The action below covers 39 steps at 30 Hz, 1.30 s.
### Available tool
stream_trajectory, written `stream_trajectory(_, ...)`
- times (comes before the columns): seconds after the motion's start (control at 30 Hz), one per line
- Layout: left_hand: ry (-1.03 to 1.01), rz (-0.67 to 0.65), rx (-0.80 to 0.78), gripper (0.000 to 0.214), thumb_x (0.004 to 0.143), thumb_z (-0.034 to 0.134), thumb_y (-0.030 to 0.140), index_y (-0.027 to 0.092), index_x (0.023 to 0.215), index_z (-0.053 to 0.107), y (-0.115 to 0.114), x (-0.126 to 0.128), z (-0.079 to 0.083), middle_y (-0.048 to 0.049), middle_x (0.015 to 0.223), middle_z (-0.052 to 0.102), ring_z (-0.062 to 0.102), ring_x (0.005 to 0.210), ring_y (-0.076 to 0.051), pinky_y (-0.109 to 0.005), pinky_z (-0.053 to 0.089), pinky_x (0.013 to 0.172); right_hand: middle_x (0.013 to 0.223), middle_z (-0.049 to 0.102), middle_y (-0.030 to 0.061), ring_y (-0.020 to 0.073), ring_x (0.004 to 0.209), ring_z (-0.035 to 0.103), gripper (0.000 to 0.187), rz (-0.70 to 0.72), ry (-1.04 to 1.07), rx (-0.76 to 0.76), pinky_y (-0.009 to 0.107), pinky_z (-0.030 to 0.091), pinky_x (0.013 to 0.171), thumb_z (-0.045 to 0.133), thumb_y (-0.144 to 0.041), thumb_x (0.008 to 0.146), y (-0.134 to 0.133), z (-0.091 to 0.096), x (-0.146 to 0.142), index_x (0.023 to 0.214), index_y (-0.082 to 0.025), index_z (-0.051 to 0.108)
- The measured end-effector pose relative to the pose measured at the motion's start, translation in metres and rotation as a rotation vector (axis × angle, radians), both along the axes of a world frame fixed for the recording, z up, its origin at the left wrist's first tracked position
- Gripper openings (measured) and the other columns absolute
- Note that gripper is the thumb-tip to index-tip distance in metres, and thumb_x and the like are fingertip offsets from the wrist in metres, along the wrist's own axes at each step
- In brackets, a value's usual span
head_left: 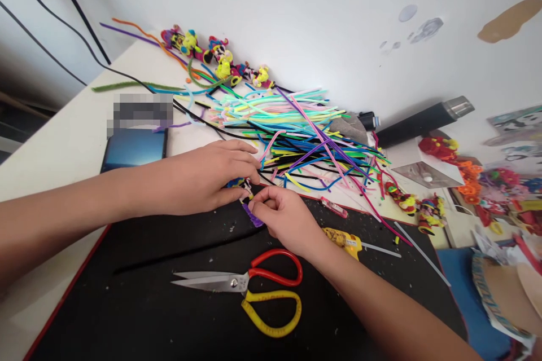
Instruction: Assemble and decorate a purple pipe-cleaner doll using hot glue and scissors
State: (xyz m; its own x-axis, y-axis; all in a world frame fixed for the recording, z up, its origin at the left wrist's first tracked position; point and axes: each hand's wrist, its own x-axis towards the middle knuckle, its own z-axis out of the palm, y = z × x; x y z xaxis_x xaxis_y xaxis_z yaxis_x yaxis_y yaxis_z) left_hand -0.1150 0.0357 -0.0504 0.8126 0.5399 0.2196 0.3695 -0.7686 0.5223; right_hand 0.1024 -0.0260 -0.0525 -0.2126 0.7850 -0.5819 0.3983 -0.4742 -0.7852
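Between my two hands is a small pipe-cleaner figure [253, 215] with blue, white, black and purple parts, mostly covered by the fingers. My left hand [215, 176] grips it from the left, fingers bent over its upper end. From the right, my right hand [285, 217] pinches its lower part with thumb and forefinger. A black pipe cleaner [182, 251] stretches over the black mat [139, 310] toward the figure; whether it is joined on is hidden. Scissors [241, 284] with one red and one yellow handle lie just below my hands, blades pointing left.
A big pile of coloured pipe cleaners [292, 118] lies behind my hands. Finished figures [220, 56] lean along the wall, with more figures [417, 208] at the right. A yellow glue gun [345, 241] sits beside my right wrist. A phone [135, 148] lies left.
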Motion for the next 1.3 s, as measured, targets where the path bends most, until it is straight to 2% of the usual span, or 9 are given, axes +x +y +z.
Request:
stream_trajectory(0.23, 0.009, -0.009, -0.009, 0.026, 0.100, 0.060, 0.026, 0.028, 0.122, 0.075, 0.003, 0.000, -0.001, -0.0073, 0.129, 0.077, 0.059, 0.138, -0.030, -0.048, 0.047, 0.119, 0.050, 0.045, -0.0095, 0.0082, 0.043, 0.035, 0.013, -0.006, -0.014, -0.002, 0.023, 0.023, 0.047, 0.068, -0.027, 0.085, 0.001, 0.002, -0.002, 0.077, -0.021, 0.060)
stream_trajectory(0.5, -0.018, -0.009, 0.012, 0.022, 0.097, 0.065, 0.025, 0.027, 0.115, 0.078, -0.004, 0.001, -0.007, -0.0086, 0.136, 0.075, 0.060, 0.138, -0.031, -0.048, 0.046, 0.122, 0.052, 0.046, -0.0094, 0.0083, 0.043, 0.036, 0.011, -0.017, -0.016, 0.010, 0.023, 0.025, 0.046, 0.067, -0.026, 0.084, 0.000, -0.001, -0.002, 0.078, -0.021, 0.059)
stream_trajectory(0.7, 0.028, 0.013, 0.033, 0.023, 0.099, 0.062, 0.026, 0.024, 0.118, 0.076, -0.007, 0.003, -0.015, -0.0086, 0.141, 0.072, 0.056, 0.142, -0.031, -0.049, 0.042, 0.124, 0.052, 0.048, -0.0089, 0.0082, 0.043, 0.036, 0.013, -0.018, -0.027, 0.000, 0.023, 0.025, 0.046, 0.067, -0.027, 0.085, 0.000, -0.002, -0.004, 0.078, -0.022, 0.058)
stream_trajectory(1.1, 0.031, 0.008, 0.030, 0.018, 0.098, 0.059, 0.022, 0.024, 0.106, 0.075, -0.009, 0.008, -0.010, -0.0091, 0.129, 0.076, 0.061, 0.132, -0.030, -0.047, 0.050, 0.115, 0.054, 0.047, -0.0095, 0.0081, 0.043, 0.036, 0.013, -0.017, 0.022, 0.028, 0.023, 0.026, 0.046, 0.067, -0.029, 0.085, -0.002, -0.005, -0.001, 0.080, -0.022, 0.058)
stream_trajectory(1.3, 0.003, 0.041, -0.025, 0.016, 0.095, 0.066, 0.022, 0.025, 0.106, 0.076, -0.009, 0.008, -0.011, -0.0072, 0.128, 0.077, 0.061, 0.133, -0.030, -0.046, 0.045, 0.119, 0.058, 0.047, -0.0101, 0.0068, 0.042, 0.033, 0.014, -0.017, 0.076, 0.038, 0.023, 0.024, 0.045, 0.067, -0.034, 0.086, -0.005, -0.005, 0.001, 0.084, -0.022, 0.059)
